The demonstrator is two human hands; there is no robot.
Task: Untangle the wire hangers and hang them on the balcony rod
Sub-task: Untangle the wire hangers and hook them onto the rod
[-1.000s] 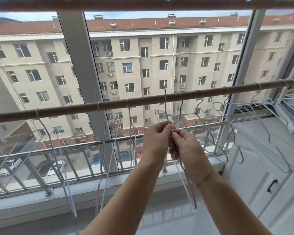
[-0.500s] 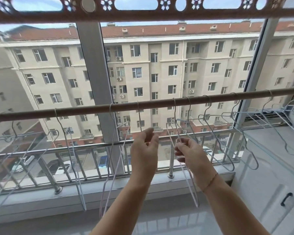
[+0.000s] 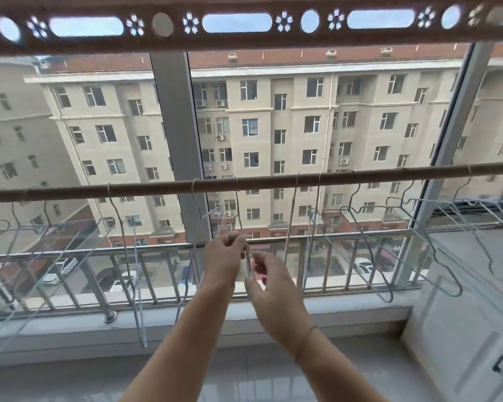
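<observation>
Hands [image 3: 225, 258] lower, on leftward hanger [image 3: 241, 216].

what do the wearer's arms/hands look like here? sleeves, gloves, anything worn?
Both forearms are bare as far as the frame shows: no sleeves, no gloves. The left hand shows no ring or watch. The right hand has a thin cord-like bracelet around the wrist. Nails are too blurred to tell. No markings or cables visible.

Wire hangers [image 3: 122, 227] hang hooked along the brown balcony rod [image 3: 273, 181].
</observation>
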